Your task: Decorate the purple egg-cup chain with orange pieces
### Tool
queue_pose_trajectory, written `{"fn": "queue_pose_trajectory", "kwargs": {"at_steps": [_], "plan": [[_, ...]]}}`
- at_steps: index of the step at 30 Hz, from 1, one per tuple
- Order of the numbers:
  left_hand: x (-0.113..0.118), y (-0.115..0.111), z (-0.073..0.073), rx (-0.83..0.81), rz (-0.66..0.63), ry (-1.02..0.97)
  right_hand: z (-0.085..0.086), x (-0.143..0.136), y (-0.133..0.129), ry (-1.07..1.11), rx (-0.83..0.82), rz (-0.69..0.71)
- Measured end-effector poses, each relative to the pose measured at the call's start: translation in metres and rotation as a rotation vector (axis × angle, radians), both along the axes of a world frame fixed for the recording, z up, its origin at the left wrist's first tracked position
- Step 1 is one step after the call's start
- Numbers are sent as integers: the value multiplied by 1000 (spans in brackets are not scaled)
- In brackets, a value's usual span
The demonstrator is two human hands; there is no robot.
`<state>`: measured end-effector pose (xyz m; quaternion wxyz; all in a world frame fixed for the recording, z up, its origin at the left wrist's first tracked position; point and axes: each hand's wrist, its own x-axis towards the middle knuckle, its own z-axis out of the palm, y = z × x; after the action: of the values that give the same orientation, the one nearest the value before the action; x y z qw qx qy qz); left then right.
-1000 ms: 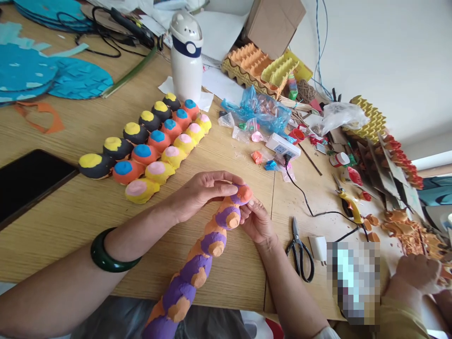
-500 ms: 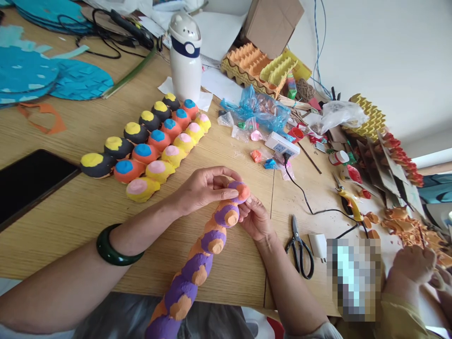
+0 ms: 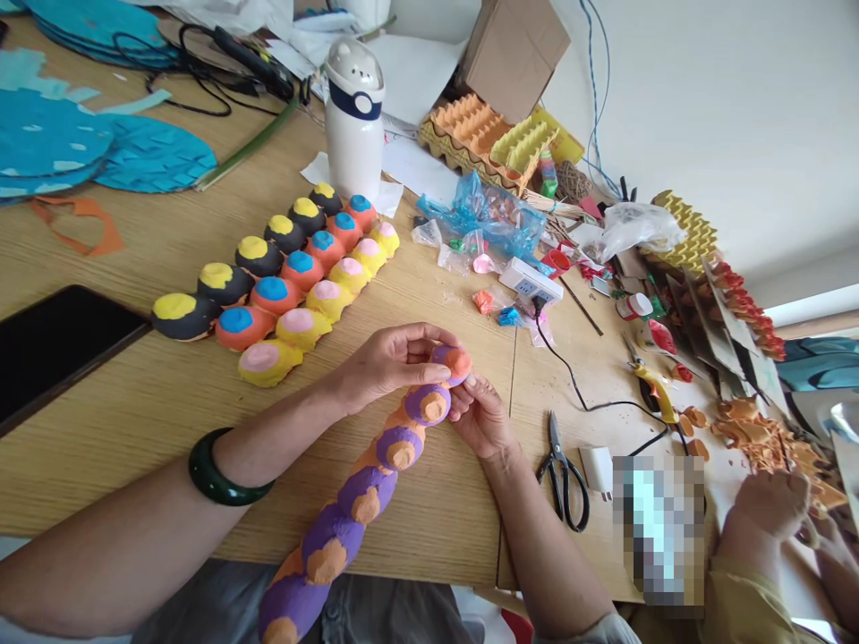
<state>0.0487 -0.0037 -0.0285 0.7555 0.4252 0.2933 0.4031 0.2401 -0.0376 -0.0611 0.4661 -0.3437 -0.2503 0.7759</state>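
Observation:
A long purple and orange strip of bumps [image 3: 366, 506] slants from my lap up over the table's near edge. Its far end is between my two hands. My left hand [image 3: 395, 362], with a dark green bangle on that arm, pinches the last purple bump from the left. On the right side of the same end, the thumb and fingers of my right hand [image 3: 484, 411] grip its edge. Beyond my left arm lie three painted strips: black with yellow tops [image 3: 255, 255], orange with blue tops [image 3: 274, 292] and yellow with pink tops [image 3: 327, 298].
A phone [image 3: 63, 349] lies at left, a white bottle [image 3: 354, 134] behind the strips. Scissors [image 3: 562, 474], a white plug [image 3: 597, 470], a power strip [image 3: 530, 279] and its cable are on the right. Another person's hands [image 3: 771, 503] work at far right.
The lower part of the purple and orange strip has swung a little to the left. Both my hands keep their grip on its end. The view has shifted slightly.

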Motion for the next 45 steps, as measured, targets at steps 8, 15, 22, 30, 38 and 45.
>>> {"fn": "queue_pose_trajectory", "kwargs": {"at_steps": [8, 15, 22, 30, 38, 45], "plan": [[-1, -4, 9, -1, 3, 47, 2, 0, -1, 17, 29, 47], [-1, -2, 3, -53, 10, 8, 1, 2, -3, -8, 51, 86], [2, -4, 4, -124, 27, -34, 4, -1, -4, 54, 69, 51], [-2, -4, 9, -63, -47, 164, 6, -5, -7, -84, 137, 14], [-5, 2, 0, -41, 67, 211, 15, 0, -1, -49, 66, -200], [-4, 2, 1, -30, 94, 215, 14, 5, 3, -67, 54, -316]]}}
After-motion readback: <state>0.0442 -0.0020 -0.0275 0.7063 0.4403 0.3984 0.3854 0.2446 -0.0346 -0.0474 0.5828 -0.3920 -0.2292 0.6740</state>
